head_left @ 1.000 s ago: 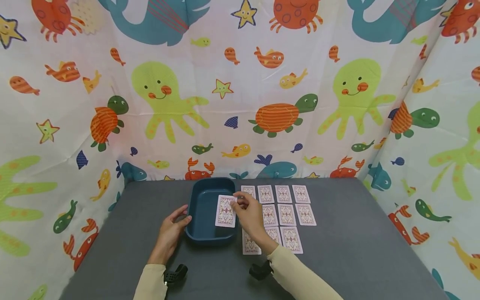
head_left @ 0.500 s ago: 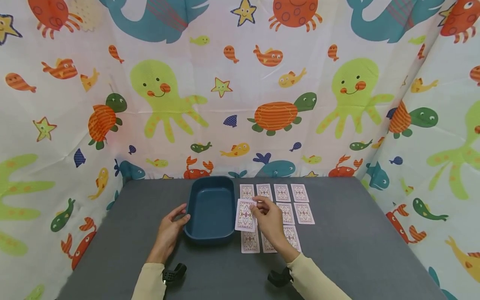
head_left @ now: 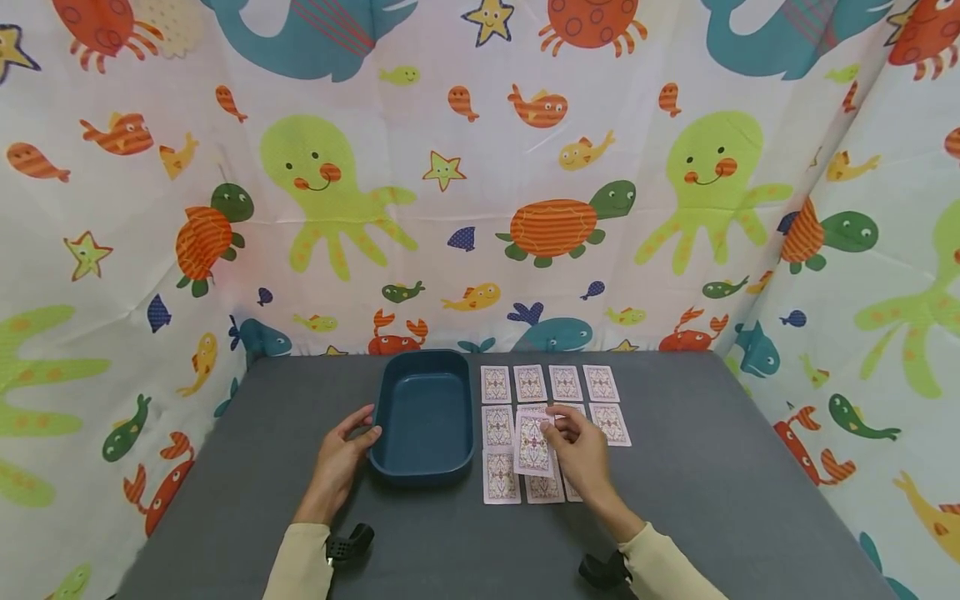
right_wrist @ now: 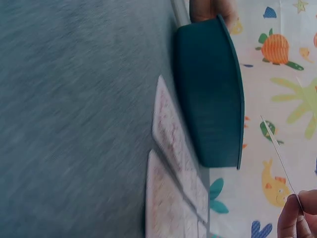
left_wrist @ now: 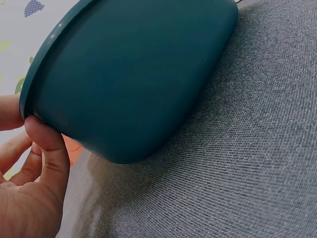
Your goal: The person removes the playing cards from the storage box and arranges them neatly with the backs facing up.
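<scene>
My left hand (head_left: 337, 462) pinches the near-left rim of a dark teal rectangular tray (head_left: 424, 417); in the left wrist view the thumb (left_wrist: 47, 136) lies against the outside, just under the rim. The inside of the tray is bare in the head view. Between thumb and fingers, my right hand (head_left: 587, 458) holds a playing card (head_left: 531, 446) by its right edge, patterned back showing. This card is over the laid-out cards and partly covers the middle and front rows. Seen from the right wrist, the held card (right_wrist: 280, 156) is a thin edge raised above the table.
Face-down playing cards (head_left: 495, 384) lie in three rows just right of the tray on a dark grey table (head_left: 675, 500). A white curtain (head_left: 465, 83) printed with sea animals stands behind and at both sides. Each wrist wears a black device (head_left: 349, 545).
My right hand has carried the card rightward, from over the tray to above the laid-out cards. The left hand stays at the tray's rim, and the tray has hardly moved.
</scene>
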`<state>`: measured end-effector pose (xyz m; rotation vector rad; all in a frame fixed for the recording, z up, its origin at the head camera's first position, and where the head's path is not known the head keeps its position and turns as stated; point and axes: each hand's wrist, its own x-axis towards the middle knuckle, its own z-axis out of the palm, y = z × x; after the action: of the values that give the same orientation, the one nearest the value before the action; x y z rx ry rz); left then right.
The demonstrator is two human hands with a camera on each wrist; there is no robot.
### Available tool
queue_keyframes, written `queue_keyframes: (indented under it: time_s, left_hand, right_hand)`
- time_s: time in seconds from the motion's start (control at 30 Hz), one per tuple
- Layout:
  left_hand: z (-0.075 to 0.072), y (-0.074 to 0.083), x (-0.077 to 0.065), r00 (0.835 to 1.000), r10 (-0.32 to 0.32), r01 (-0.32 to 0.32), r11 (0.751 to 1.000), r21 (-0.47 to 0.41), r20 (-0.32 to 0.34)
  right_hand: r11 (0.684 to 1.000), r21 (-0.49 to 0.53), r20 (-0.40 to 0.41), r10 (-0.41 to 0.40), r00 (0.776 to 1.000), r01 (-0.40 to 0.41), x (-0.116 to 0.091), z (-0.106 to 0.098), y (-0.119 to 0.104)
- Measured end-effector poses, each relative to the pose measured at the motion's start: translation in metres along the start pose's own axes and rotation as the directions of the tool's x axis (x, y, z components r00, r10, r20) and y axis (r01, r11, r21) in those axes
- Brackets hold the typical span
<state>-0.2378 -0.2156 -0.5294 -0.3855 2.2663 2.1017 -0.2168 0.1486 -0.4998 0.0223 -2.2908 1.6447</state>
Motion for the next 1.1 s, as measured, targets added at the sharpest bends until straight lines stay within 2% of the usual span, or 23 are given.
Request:
queue_keyframes:
  time_s: [0.27, 0.43, 0.53, 0.67, 0.87, 1.1]
  left_hand:
    - [0.000, 0.000, 0.001, 1.000, -0.010, 0.010, 1.000, 0.010, 0.001]
    - [0.000, -0.002, 0.001, 1.000, -0.014, 0.014, 1.000, 0.005, -0.001]
    - [0.000, -0.003, 0.002, 1.000, -0.014, 0.014, 1.000, 0.010, 0.003]
    - [0.000, -0.003, 0.002, 1.000, -0.016, 0.016, 1.000, 0.013, 0.004]
    - [0.000, -0.002, 0.001, 1.000, -0.023, 0.023, 1.000, 0.018, 0.006]
    - [0.000, -0.002, 0.001, 1.000, -0.023, 0.023, 1.000, 0.015, 0.004]
  right_hand:
    - [0.999, -0.031, -0.019, 0.030, 0.999, -0.031, -0.004, -0.023, 0.011]
    - [0.996, -0.057, -0.016, 0.061, 0.998, -0.062, -0.009, -0.039, -0.007]
    - [0.996, -0.060, 0.009, 0.070, 0.997, -0.070, -0.008, -0.047, 0.002]
    - [0.996, -0.039, 0.032, 0.080, 0.996, -0.079, -0.001, -0.056, 0.033]
    - [0.995, -0.030, 0.058, 0.102, 0.993, -0.100, 0.002, -0.071, 0.046]
    - [0.993, -0.073, 0.100, 0.105, 0.989, -0.098, 0.005, -0.088, 0.056]
